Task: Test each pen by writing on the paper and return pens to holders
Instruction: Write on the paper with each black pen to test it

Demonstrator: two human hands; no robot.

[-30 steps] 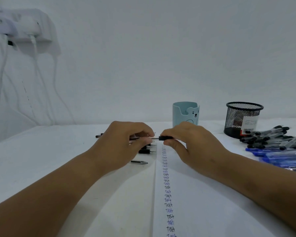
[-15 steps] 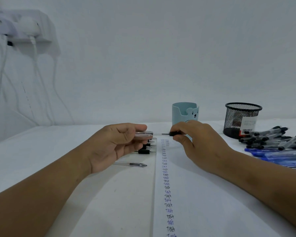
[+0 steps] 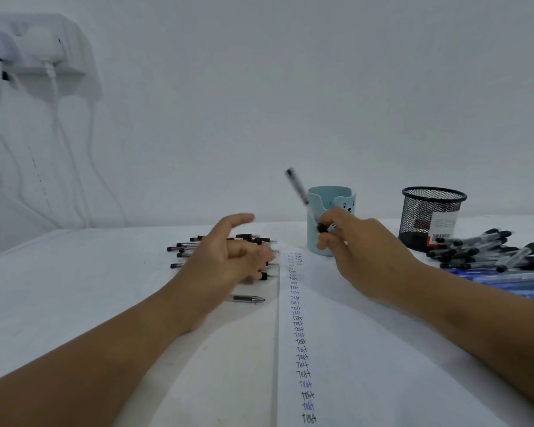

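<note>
My right hand (image 3: pixel 361 251) pinches a clear pen with a black grip (image 3: pixel 296 186) near its tip. The pen tilts up and to the left, blurred, in front of the light blue bear cup (image 3: pixel 321 198). My left hand (image 3: pixel 228 257) hovers over a pile of black pens (image 3: pixel 185 245) left of the paper, thumb spread away from loosely curled fingers, with nothing seen in it. The white paper (image 3: pixel 352 349) carries a column of "Test" words in black and blue ink. A black mesh holder (image 3: pixel 429 211) stands at the right rear.
One pen (image 3: pixel 247 299) lies alone beside the paper's left edge, just under my left wrist. A heap of black-capped pens (image 3: pixel 481 248) and some blue pens (image 3: pixel 521 278) lie at the far right. A wall socket with cables (image 3: pixel 40 47) hangs at upper left.
My hands have pulled apart. The right hand swung the pen up toward the blue cup, and the left hand opened over the pile of black pens.
</note>
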